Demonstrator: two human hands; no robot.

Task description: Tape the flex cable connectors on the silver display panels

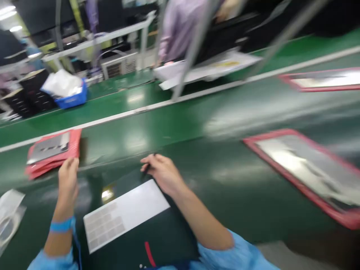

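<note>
My left hand, with a blue wrist strap below it, has its fingers closed at the near right corner of a stack of red plastic bags. On that stack lies a flat grey metal part. My right hand is closed around a thin black pen-like tool, blurred by motion. Between my forearms rests a white label sheet, its left part covered with several small grey labels. A small shiny yellowish piece is just beyond the sheet.
Right of me lies a red-framed tray with a metal panel; another red-framed piece is farther off. A tape roll sits at far left. Across the green bench stand a blue bin, slanted metal posts and a person in lilac.
</note>
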